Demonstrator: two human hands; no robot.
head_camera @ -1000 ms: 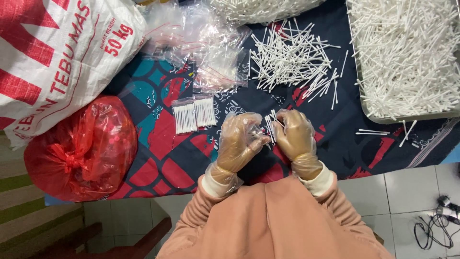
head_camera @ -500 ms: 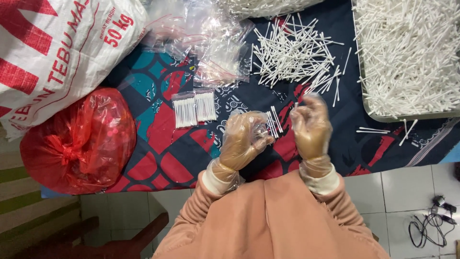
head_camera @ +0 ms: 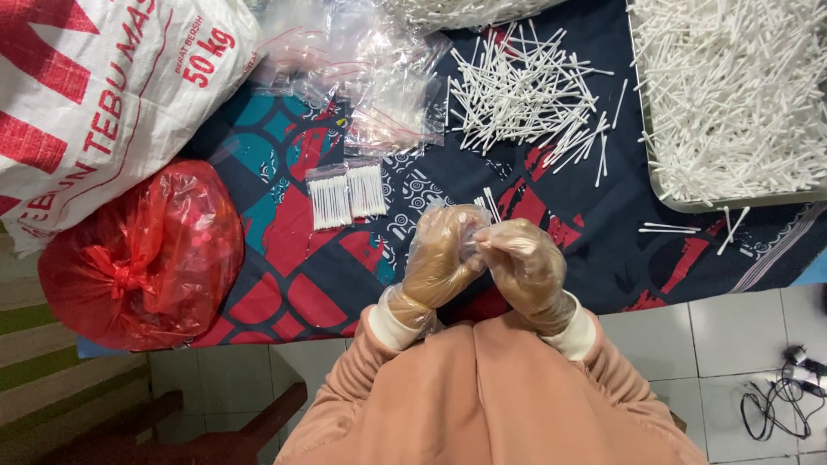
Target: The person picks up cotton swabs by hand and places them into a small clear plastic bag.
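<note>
At six o'clock over the patterned cloth point(head_camera: 284, 284), the gloved left hand point(head_camera: 438, 263) and right hand point(head_camera: 527, 271) are meeting, each grip clamping together on a small clear bag point(head_camera: 469, 226); loose cotton swabs point(head_camera: 517, 95) are lying at twelve o'clock.

your surface point(head_camera: 293, 284) wears a patterned cloth; on it lie loose swabs point(head_camera: 517, 90), two filled packets point(head_camera: 347, 194), a red bag point(head_camera: 142, 254)
</note>
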